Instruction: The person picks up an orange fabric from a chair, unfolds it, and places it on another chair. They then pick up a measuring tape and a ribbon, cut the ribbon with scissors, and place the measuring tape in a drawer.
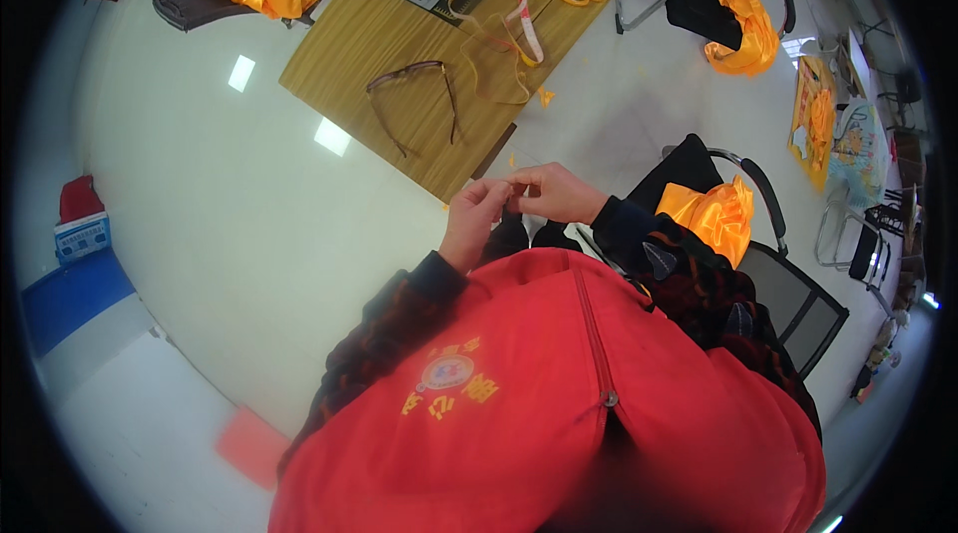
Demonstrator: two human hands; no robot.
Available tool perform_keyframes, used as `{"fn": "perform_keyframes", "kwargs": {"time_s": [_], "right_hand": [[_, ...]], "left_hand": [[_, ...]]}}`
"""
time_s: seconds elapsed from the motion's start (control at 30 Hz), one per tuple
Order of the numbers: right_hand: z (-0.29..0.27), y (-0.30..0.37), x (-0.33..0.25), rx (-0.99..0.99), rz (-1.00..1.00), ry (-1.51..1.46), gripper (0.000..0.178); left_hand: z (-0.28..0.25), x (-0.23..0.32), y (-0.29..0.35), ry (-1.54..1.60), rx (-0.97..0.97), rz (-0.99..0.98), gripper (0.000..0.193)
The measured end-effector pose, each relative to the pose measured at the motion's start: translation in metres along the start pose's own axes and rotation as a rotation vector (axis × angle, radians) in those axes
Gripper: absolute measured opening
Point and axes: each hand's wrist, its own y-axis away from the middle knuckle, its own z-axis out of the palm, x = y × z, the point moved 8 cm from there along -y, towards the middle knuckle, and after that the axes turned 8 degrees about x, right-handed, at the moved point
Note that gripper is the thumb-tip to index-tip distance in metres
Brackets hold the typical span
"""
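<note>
Wooden table point(339, 59): eyeglasses point(402, 72) beyond left grip point(475, 214) and right grip point(559, 194), both pinched.

Looks steeply down from the person's head through a wide fisheye, close above the red vest point(519, 333), with the left hand point(471, 222) and right hand point(559, 196) near mid-frame; takes in the wooden table point(339, 64) ahead, farther off.

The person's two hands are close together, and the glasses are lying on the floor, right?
Almost! The glasses aren't down there: the head view shows them lying on the wooden table. The rest is right: the left hand and right hand are close together.
</note>
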Motion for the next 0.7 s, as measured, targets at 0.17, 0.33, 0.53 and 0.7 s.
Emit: {"fn": "perform_keyframes", "kwargs": {"time_s": [0.17,0.33,0.53,0.7], "right_hand": [[-0.032,0.007,0.035,0.253,0.124,-0.059,0.018],[-0.066,0.023,0.047,0.323,0.221,-0.065,0.019],[-0.076,0.035,0.032,0.359,0.209,-0.099,0.02],[-0.086,0.045,0.024,0.446,0.199,-0.039,0.02]], "left_hand": [[0.006,0.003,0.01,-0.036,-0.007,-0.197,0.035],[-0.01,0.01,0.014,-0.203,-0.022,-0.277,0.042],[-0.008,0.011,0.003,-0.154,0.083,-0.073,0.023],[0.027,0.024,-0.006,-0.409,0.065,0.223,0.024]]}}
